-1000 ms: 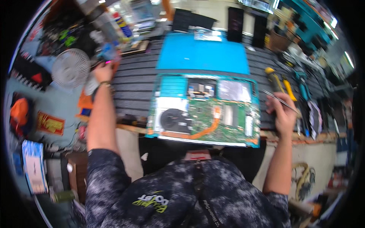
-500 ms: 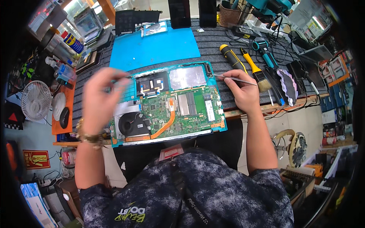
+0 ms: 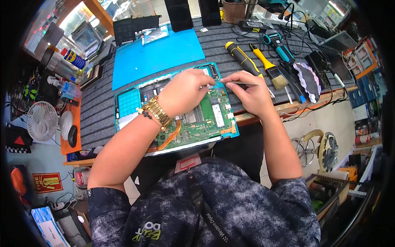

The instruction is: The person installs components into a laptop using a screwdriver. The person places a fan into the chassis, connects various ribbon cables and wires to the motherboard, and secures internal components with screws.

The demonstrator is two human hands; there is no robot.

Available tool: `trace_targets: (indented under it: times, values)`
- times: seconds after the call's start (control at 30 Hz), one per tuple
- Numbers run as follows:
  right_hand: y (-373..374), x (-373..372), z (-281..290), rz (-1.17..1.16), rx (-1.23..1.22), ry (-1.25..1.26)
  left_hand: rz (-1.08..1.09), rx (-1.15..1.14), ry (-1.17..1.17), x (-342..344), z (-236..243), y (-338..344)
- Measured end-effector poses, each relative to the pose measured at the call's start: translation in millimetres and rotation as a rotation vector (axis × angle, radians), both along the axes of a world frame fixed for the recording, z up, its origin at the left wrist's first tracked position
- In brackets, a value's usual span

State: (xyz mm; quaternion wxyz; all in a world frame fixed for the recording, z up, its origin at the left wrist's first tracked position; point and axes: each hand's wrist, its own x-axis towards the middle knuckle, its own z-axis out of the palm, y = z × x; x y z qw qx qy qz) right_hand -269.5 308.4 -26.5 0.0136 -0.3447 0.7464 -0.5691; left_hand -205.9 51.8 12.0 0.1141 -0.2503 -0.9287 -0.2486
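Observation:
An opened laptop base (image 3: 193, 133) with a green circuit board and a copper heat pipe (image 3: 170, 138) lies in front of me. My right hand (image 3: 251, 96) pinches thin metal tweezers (image 3: 249, 84), their tip near the laptop's far right corner. My left hand (image 3: 185, 92) reaches across the base, palm down. Its fingertips come together close to the tweezers' tip; what lies between them is too small to make out. The left hand and wrist cover the middle of the laptop, including most of the fan.
Beyond the laptop lies a blue mat (image 3: 158, 53), with a black battery pack (image 3: 135, 29) at its far edge. Right of the laptop are a yellow-black tool (image 3: 242, 57), a brush (image 3: 269, 68) and a crumpled cloth (image 3: 306, 82). A small fan (image 3: 42, 121) stands left.
My left hand has moved right across the laptop to its far right corner, beside the tweezers. The right hand keeps hold of the tweezers. The whole view has shifted slightly.

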Motion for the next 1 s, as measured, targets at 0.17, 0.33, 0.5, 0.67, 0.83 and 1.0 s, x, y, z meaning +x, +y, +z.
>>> trace_targets:
  times: [0.17,0.33,0.5,0.67,0.83,1.0]
  values:
    - [1,0,-1,0.006,-0.007,-0.013,0.047,0.015,0.0,-1,0,-2]
    - [0,-4,-6,-0.006,-0.014,0.044,0.144,0.044,-0.061,-6,0,2]
    - [-1,-5,-8,-0.014,0.002,0.101,0.177,0.054,-0.059,-12,-1,9]
    - [-1,-4,-5,-0.018,0.012,0.132,0.225,0.041,-0.059,-16,3,13]
    - [-1,-1,-3,-0.013,-0.045,0.017,0.239,-0.002,-0.056,-19,5,13]
    - [-1,-2,-1,-0.002,-0.014,0.047,0.247,-0.024,-0.059,-22,3,13]
